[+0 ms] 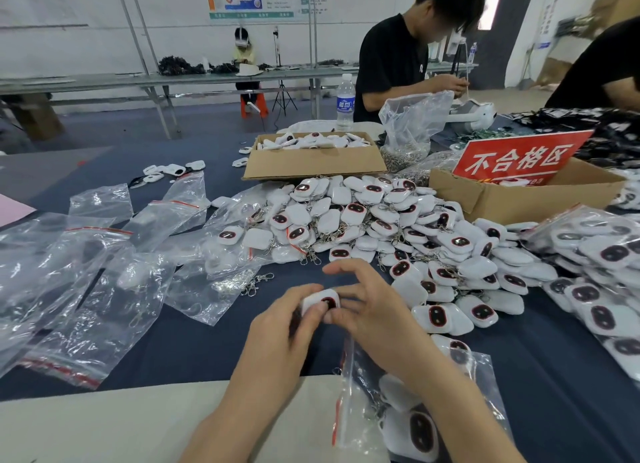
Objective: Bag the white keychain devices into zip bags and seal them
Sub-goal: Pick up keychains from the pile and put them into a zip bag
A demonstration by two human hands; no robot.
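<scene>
1. Left hand (pixel 280 327) and right hand (pixel 370 310) meet above the near table edge. Both hold one white keychain device (pixel 320 300): left fingers curled round its near side, right thumb and fingers pinching the other, forefinger lifted free.
2. Part-filled zip bag (pixel 426 410) lies just below and right of the device, under the right forearm, so the right hand is nearer. Its red zip strip (pixel 341 403) runs toward and away from the person, and the mouth seems to face left, into the gap between the arms. The device likely has to go down and rightward through it.
3. Surface: dark blue cloth (pixel 207 351), with a pale strip along the near edge.
4. Mid-table: empty bags (pixel 104 289) left, loose device pile (pixel 398 227) centre, filled packs (pixel 606 272) right.
5. Beyond: two cardboard boxes (pixel 311 164), a red sign (pixel 519 157), a water bottle (pixel 345 102), a seated person in black (pixel 391 57), long benches by a white wall.
</scene>
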